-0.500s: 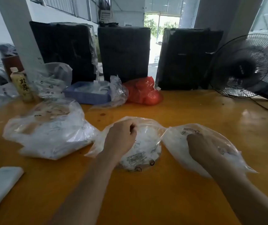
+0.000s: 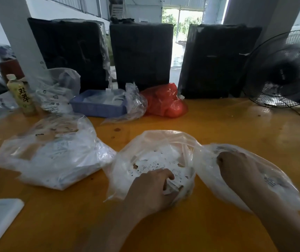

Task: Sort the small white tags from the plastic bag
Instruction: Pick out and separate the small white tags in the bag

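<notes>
Orange tabletop (image 2: 218, 124); clear bag (image 2: 145, 142) near the front edge, mouth now spread upward, no clear long axis. Left hand (image 2: 151, 190) has dropped from the rim inside, fingers curled on printed white tags (image 2: 154, 164). Right hand (image 2: 236, 168) stays gripping the neighbouring bag (image 2: 272, 179).

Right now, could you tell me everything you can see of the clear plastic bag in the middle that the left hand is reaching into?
The middle bag is thin, clear, crinkled plastic, lying open on the yellow table. It holds a heap of small white tags with dark print. The left hand reaches in from the near side, fingers curled among the tags. Its right edge meets the bag that covers the right hand.
</notes>
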A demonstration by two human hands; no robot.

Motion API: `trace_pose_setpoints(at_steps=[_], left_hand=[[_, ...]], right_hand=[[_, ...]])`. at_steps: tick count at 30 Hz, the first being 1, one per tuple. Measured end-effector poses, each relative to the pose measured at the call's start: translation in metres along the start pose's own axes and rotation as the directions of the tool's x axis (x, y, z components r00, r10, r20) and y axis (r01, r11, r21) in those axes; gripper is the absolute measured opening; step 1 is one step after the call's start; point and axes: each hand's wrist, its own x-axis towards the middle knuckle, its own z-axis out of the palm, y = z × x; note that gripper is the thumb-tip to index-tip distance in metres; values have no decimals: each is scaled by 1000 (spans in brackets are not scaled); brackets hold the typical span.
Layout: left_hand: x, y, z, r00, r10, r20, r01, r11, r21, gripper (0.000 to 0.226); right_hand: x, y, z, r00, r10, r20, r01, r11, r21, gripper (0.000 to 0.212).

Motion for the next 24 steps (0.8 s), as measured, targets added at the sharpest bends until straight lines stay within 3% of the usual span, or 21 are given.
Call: trace_pose_setpoints(at_steps=[2,6,8,10,11,13,14,16,19,21,22,24], left_hand=[[-1,8,1,999,30,12,-30,999,14,62],[0,17,-2,992,-2,-124,-8,997,-73,28],[-1,17,-5,976,-69,-207,26,979,-202,19],[-2,17,-10,959,-151,-241,47,919,-392,15],[-3,15,-12,954,-206,-220,59,844,-533,19],[-4,14,-20,946,-306,-107,95,576,-812,30],[-6,15,-25,942,-333,-30,129,444,-887,33],[-6,17,-31,914,-400,74,214,319,-923,35],[-8,18,-35,904,-425,47,227,384,-895,42],[-8,18,-44,921,-386,-55,181,547,-817,37],[-7,17,-48,930,-350,-110,157,651,-742,28],[-2,12,-55,941,-284,-184,141,824,-548,30]], right_hand=[[-2,-6,-5,996,34,-84,-19,983,181,28],[-14,-21,-13,969,116,-217,6,871,492,12],[-27,-36,-22,899,116,-421,168,798,579,13],[-37,-55,-27,798,-1,-602,420,718,555,17],[-41,-65,-27,759,-95,-644,523,678,517,17],[-46,-86,-24,727,-290,-622,632,636,442,17],[-48,-93,-22,712,-347,-611,651,653,387,18],[-50,-100,-20,654,-331,-680,645,714,273,17],[-59,-105,-23,505,-263,-822,727,643,240,7],[-68,-116,-19,451,-410,-793,834,511,210,11],[-68,-122,-14,481,-502,-718,840,498,215,11],[-48,-126,-4,672,-520,-526,720,624,304,14]])
